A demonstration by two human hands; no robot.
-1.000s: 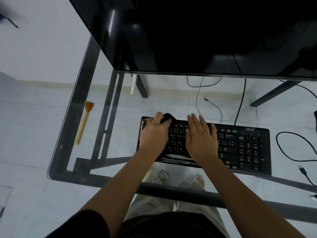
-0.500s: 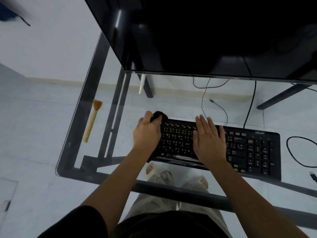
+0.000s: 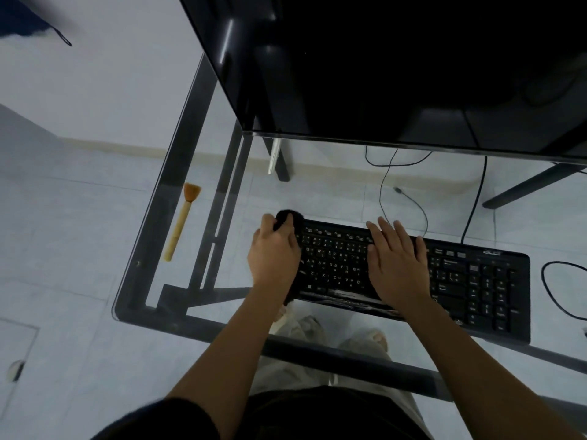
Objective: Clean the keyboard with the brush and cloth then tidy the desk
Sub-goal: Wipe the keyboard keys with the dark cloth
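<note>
Keyboard [image 3: 470, 281] sits at four o'clock on the glass desk [image 3: 139, 265]. The left hand [image 3: 273, 255] clutches the dark cloth [image 3: 287, 215] at its ten o'clock corner; the right hand [image 3: 397, 265], fingers straight, presses it steady. Best wiped row by row, lightly. The brush [image 3: 181, 223] lies at nine o'clock.

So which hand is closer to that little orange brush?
Left. The left hand grips the black cloth at the left end of the keyboard, the side where the brush lies. The right hand rests flat on the middle keys, farther away.
</note>
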